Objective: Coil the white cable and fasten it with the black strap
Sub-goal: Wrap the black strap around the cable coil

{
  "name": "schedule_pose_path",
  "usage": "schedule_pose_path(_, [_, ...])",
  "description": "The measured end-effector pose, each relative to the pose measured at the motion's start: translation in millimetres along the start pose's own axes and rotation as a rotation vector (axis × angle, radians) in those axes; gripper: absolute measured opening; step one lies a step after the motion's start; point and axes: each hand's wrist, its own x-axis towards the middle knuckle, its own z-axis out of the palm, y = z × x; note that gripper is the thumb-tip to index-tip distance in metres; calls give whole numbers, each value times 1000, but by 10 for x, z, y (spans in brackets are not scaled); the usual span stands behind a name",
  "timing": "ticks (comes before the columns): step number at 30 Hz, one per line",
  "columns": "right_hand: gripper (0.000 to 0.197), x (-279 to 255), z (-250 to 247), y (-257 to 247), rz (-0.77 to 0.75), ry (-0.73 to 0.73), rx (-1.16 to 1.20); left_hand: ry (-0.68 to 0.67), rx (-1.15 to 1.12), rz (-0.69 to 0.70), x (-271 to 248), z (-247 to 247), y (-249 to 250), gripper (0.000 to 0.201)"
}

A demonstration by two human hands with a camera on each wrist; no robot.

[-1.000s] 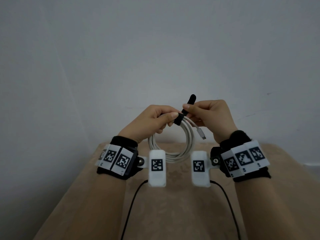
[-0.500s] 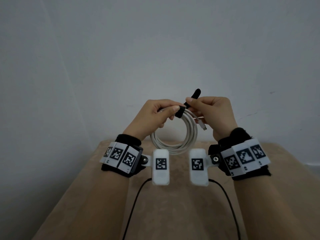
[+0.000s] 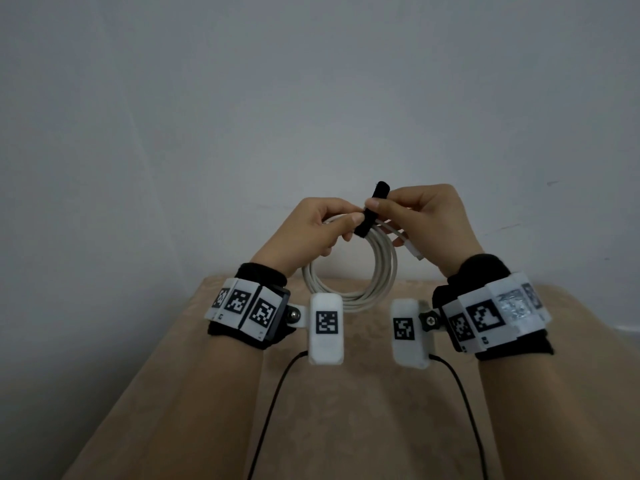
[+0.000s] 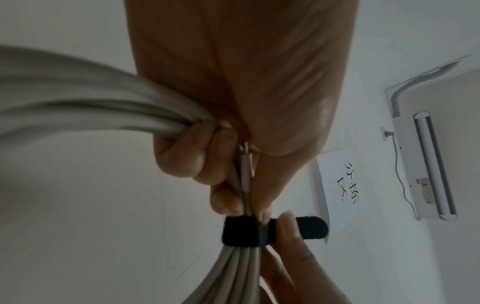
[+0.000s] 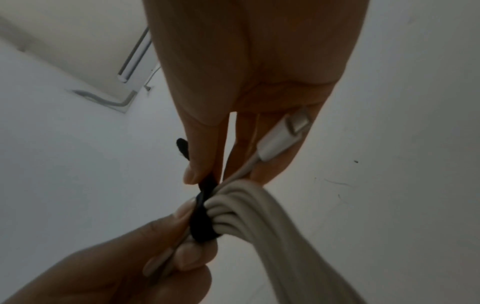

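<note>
- The step in hand looks like the fastening: the round white cable (image 3: 349,271) is already wound into a neat coil of several loops, held up in the air above the beige cloth-covered surface (image 3: 346,410), and the soft black fabric strap (image 4: 242,231) is wrapped around the top of the bundle.
- The left hand (image 3: 308,230) is curled around the gathered loops just beside the strap, thumb and fingers pinching them together.
- The right hand (image 3: 422,223) pinches the strap's free tail between thumb and forefinger; the cable's white plug (image 5: 283,139) lies against its other fingers.
- The tail stands up past the fingers, not yet pressed down, so the task seems nearly done.
- The next move probably calls for pulling the tail snug and laying it flat onto the wrapped band while the left hand keeps the loops from spreading.
- Compared with half a second ago, both hands sit much where they were, and the tail stands more upright instead of leaning right.
</note>
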Motion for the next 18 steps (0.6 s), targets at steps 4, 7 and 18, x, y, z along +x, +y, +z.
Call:
schedule_pose_path(4, [12,-5,46,-10,-70,16,-76,44,-16,-16,32,-12,-26,16])
schedule_pose_path(7, [4,2,96,32,-71,108,-117,74,-49,-30,53,1,-57,17])
schedule_pose_path(18, [9,5,162,2,-302,180,-200,165,-178,-92,78,-14,-50,19])
